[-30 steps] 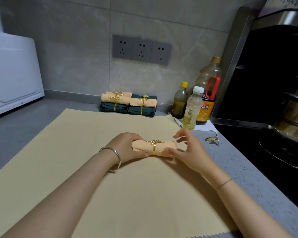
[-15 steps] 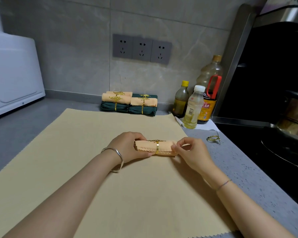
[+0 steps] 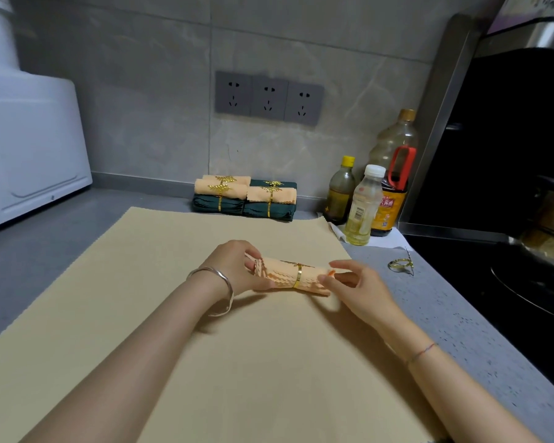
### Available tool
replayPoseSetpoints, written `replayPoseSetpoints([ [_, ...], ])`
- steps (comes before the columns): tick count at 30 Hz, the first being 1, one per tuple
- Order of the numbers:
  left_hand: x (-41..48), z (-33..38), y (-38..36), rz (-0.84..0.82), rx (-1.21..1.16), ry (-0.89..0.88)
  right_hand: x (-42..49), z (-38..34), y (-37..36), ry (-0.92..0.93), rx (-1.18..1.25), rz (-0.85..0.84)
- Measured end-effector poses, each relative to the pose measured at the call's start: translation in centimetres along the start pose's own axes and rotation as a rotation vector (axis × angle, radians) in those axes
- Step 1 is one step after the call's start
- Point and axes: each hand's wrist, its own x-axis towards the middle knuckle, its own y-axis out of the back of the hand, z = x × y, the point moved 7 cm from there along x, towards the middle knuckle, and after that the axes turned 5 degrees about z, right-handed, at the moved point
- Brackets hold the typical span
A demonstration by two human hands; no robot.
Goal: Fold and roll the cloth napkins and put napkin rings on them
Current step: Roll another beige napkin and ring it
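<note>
The rolled napkin [image 3: 282,276], peach with a scalloped edge, lies crosswise over the middle of the bench [image 3: 445,314], towards the right edge of the beige cloth [image 3: 205,346] spread there. Whether it rests on the cloth or is held just above it cannot be told. A gold napkin ring [image 3: 298,275] sits round it about midway along. The left hand [image 3: 237,266] is closed round the roll's left end, and the right hand [image 3: 355,289] pinches the right end between thumb and fingertips.

The likeliest trouble is the roll itself. The ring is a thin band. If either hand lets go before the cloth has settled inside it, the outer flap could spring open. The layers could also telescope out of an end that is pulled or twisted. Tugging the right end to tidy it might drag the ring off centre or tilt it, so that its leaf ornament no longer faces up as on the finished napkins [image 3: 245,199] stacked at the back edge of the bench against the wall.

That stack is probably where this one is bound, and it is a second risk. Peach rolls already lie on green ones, so another laid carelessly may roll off or push the others apart. The bottles [image 3: 363,206] stand just right of the stack, where a reaching arm could knock them. A spare ring [image 3: 400,265] lies on the bare bench by the right edge, close to the hob [image 3: 509,282], and a sweep of the right forearm could send it onto the black surface.
</note>
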Motion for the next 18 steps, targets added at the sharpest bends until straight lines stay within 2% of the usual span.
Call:
replayPoseSetpoints([
  [3,-0.2,0.8,-0.8,-0.021,-0.161,0.010,-0.1,-0.5,-0.6,-0.014,0.106,-0.060],
  [6,1.4,1.9,0.5,0.104,-0.311,0.008,1.0,-3.2,-0.9,0.054,0.247,-0.080],
  [10,6.6,3.2,3.4,0.183,-0.414,-0.055,6.4,-7.4,-1.3,0.193,0.237,-0.059],
  [13,11.1,3.5,5.8,0.235,-0.414,-0.073,12.1,-9.4,-2.5,0.242,0.216,-0.058],
  [18,18.5,3.5,6.7,0.255,-0.369,-0.097,19.9,-10.1,-5.0,0.211,0.249,-0.030],
])
